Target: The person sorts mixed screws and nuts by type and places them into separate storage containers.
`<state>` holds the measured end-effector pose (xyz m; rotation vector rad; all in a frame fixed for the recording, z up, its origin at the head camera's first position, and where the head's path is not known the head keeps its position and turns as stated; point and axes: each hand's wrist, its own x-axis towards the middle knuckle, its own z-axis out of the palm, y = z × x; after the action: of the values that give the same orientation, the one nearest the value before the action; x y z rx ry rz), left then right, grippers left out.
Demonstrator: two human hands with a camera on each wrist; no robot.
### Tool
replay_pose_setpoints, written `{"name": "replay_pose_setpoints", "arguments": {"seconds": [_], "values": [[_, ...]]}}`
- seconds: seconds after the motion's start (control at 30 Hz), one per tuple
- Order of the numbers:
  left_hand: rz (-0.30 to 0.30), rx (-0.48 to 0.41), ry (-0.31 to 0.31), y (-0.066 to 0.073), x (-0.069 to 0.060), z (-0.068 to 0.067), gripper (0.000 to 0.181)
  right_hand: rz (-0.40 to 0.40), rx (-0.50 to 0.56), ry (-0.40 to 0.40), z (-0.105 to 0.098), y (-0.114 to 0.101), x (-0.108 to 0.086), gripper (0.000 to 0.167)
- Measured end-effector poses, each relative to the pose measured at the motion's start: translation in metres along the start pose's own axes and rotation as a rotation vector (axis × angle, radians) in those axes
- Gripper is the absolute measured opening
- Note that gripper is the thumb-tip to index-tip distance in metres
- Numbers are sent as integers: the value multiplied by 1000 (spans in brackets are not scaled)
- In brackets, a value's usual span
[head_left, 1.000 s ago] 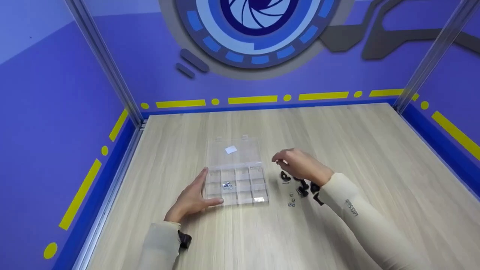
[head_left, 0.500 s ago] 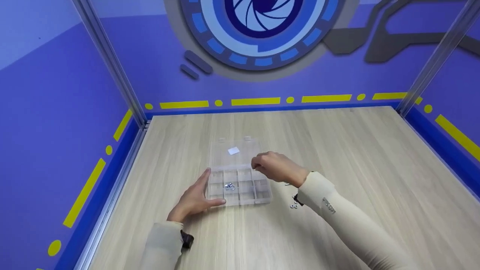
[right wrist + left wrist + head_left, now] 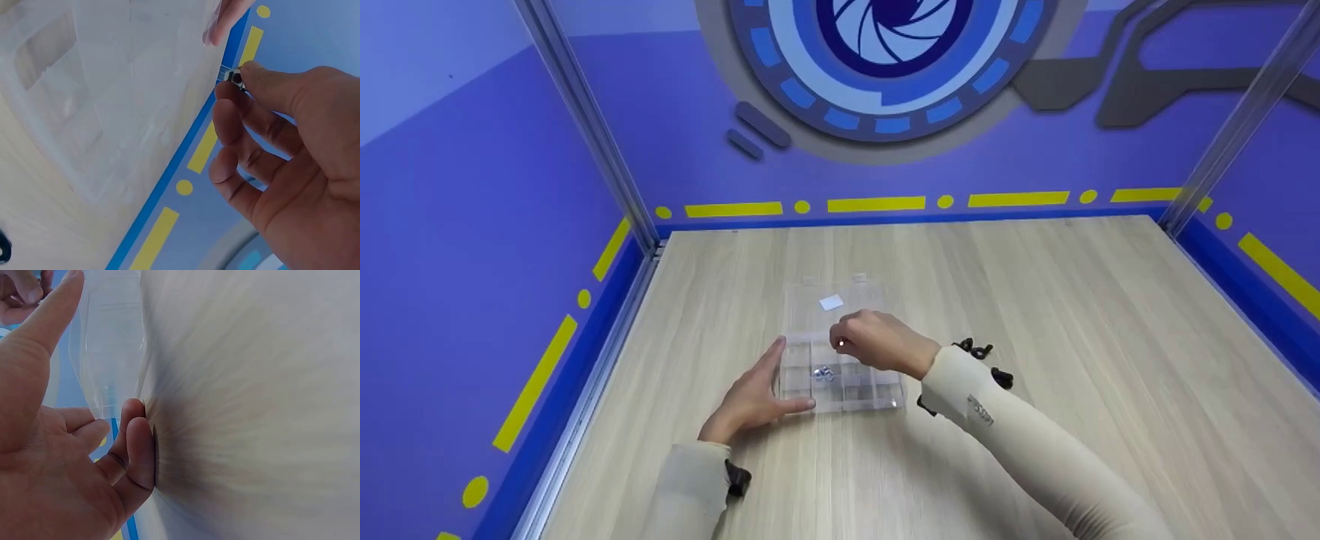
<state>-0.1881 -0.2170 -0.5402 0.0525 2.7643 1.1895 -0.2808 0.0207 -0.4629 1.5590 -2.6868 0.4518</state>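
A clear plastic compartment box (image 3: 858, 390) lies with its lid (image 3: 806, 311) folded back on the table. Along its left side rests my left hand (image 3: 754, 397), thumb at the front edge and index finger near the back left corner. In the left wrist view the left fingers (image 3: 140, 450) touch the tabletop beside the box. My right hand (image 3: 881, 341) is over the back row of compartments. Between its thumb and index finger it pinches a small metal fastener (image 3: 233, 76), silvery with a dark hole; its exact kind is unclear. Several shiny metal pieces (image 3: 823, 373) sit in a middle compartment.
Several black parts (image 3: 1001, 377) lie on the wooden table (image 3: 720, 300) right of the box, partly hidden by the right forearm. A white paper slip (image 3: 831, 302) lies at the lid. Blue panels (image 3: 622, 112) wall the table at the back and sides.
My right hand has moved left from above the loose parts to over the box's back compartments, pinching the small fastener. My left hand has stayed at the box's left side.
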Motion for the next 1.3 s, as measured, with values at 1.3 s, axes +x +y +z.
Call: {"name": "replay_pose_setpoints", "arguments": {"seconds": [1.3], "values": [[12,14,1,0,0,-2,121,144,-29,-254,25,-24,12,31]]}}
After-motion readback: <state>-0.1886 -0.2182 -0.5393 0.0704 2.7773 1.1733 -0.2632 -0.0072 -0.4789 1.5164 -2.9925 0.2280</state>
